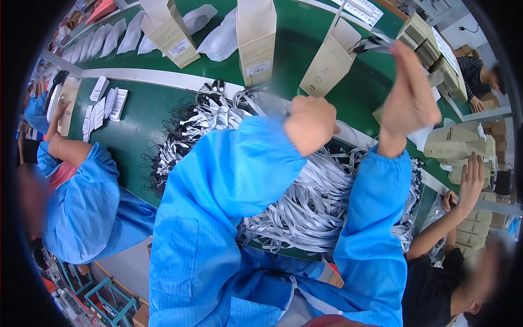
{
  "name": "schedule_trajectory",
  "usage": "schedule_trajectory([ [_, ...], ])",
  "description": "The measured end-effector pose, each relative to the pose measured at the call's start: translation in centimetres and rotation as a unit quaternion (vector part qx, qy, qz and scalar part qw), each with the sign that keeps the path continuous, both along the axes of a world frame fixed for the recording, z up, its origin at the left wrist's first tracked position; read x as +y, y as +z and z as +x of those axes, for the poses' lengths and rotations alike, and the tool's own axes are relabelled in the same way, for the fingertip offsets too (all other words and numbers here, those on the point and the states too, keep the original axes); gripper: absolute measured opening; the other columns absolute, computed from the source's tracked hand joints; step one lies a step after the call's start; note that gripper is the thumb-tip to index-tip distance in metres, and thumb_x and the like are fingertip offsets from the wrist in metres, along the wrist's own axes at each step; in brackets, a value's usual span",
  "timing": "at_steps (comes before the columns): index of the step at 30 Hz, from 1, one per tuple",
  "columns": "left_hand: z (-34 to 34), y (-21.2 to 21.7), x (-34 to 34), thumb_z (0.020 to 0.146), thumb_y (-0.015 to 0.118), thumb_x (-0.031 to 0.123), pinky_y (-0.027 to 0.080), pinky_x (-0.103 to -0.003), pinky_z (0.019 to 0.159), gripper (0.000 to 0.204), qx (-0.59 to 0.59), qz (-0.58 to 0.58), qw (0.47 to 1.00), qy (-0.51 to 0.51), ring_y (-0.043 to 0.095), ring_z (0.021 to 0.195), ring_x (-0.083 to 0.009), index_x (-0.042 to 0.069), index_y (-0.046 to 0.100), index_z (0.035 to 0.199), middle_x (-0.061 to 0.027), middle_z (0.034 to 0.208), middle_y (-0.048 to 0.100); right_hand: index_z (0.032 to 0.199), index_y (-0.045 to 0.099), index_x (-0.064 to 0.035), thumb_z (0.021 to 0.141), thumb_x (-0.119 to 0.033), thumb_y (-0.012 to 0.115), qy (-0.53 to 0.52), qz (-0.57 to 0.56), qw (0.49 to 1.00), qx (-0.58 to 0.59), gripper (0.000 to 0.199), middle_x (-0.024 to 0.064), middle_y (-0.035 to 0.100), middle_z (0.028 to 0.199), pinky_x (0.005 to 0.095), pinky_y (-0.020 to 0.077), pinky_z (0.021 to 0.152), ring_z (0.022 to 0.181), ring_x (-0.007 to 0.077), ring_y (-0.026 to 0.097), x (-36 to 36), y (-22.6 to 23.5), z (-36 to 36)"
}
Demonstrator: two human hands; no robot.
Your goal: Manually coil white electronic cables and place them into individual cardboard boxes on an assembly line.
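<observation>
A large heap of grey-white lanyards (pixel 310 201) with thin black cord ends lies on the green bench in front of me. My left hand (pixel 311 124) is curled closed above the heap, blurred by motion; what is in its fingers, if anything, is hidden. My right hand (pixel 409 95) reaches up and forward, its fingers pinched on a lanyard (pixel 376 42) with dark and pale parts. That lanyard is at the upper right side of an open beige box (pixel 328 64). Another open beige box (pixel 256 46) stands further left.
A third open box (pixel 170 35) and a row of white pouches (pixel 131 32) stand at the far left. Folded white leaflets (pixel 99 114) lie on the bench. Co-workers sit at both sides, one in a blue smock (pixel 87 212). More beige boxes (pixel 460 143) are stacked right.
</observation>
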State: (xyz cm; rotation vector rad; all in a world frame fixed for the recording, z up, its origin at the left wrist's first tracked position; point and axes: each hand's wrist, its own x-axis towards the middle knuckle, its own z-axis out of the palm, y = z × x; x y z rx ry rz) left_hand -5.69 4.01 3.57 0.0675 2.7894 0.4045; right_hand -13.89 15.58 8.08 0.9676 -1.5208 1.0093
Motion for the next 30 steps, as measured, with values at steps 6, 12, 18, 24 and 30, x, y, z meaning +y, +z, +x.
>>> schedule_trajectory([
  [6, -1.3, -4.0, 1.1, 0.083, 0.069, 0.014, 0.058, -0.037, 0.072, 0.019, 0.010, -0.022, 1.000, -0.020, 0.073, 0.100, -0.0293, 0.010, 0.079, 0.099, -0.0119, 0.105, 0.075, 0.122, 0.070, -0.0007, 0.087, 0.008, 0.068, 0.045, 0.236, 0.938, -0.248, 0.036, 0.0122, 0.074, 0.114, 0.0286, 0.0567, 0.089, 0.101, 0.0207, 0.071, 0.5, -0.6, -0.5],
  [12, -0.7, -2.5, -0.5, 0.080, 0.067, 0.005, 0.058, -0.040, 0.074, 0.018, 0.099, 0.015, 0.992, -0.080, 0.072, 0.099, -0.0318, 0.007, 0.077, 0.095, -0.0151, 0.102, 0.074, 0.127, 0.068, -0.0063, 0.087, -0.001, 0.072, 0.143, 0.155, 0.922, -0.324, 0.041, 0.0137, 0.072, 0.116, 0.0314, 0.0572, 0.085, 0.102, 0.0200, 0.071, 1.4, -0.2, -0.3],
  [18, 1.7, 2.0, -2.2, 0.082, 0.069, 0.008, 0.055, -0.044, 0.073, 0.011, 0.333, 0.203, 0.911, -0.135, 0.071, 0.082, -0.0333, 0.005, 0.076, 0.089, -0.0161, 0.078, 0.070, 0.143, 0.052, 0.0024, 0.092, -0.020, 0.075, 0.275, 0.092, 0.884, -0.367, 0.061, 0.0154, 0.064, 0.131, 0.0354, 0.0512, 0.101, 0.120, 0.0217, 0.063, 4.0, 3.4, 1.0],
  [24, 4.2, 8.6, -2.9, 0.088, 0.066, 0.007, 0.054, -0.033, 0.059, 0.010, 0.334, 0.346, 0.863, -0.154, 0.071, 0.066, -0.0235, 0.002, 0.075, 0.091, -0.0152, 0.069, 0.069, 0.150, 0.039, 0.0031, 0.084, -0.031, 0.082, 0.418, 0.214, 0.760, -0.450, 0.086, 0.0157, 0.057, 0.141, 0.0400, 0.0460, 0.107, 0.130, 0.0210, 0.054, 4.5, 5.0, 4.9],
  [30, 6.0, 9.0, -3.5, 0.096, 0.062, 0.006, 0.051, -0.025, 0.054, 0.015, 0.481, 0.363, 0.798, -0.001, 0.066, 0.061, -0.0111, 0.000, 0.076, 0.097, -0.0097, 0.078, 0.074, 0.134, 0.058, 0.0027, 0.081, -0.022, 0.084, 0.314, 0.393, 0.735, -0.455, 0.064, 0.0182, 0.070, 0.114, 0.0346, 0.0542, 0.088, 0.105, 0.0212, 0.068, 5.3, 3.2, 6.1],
])
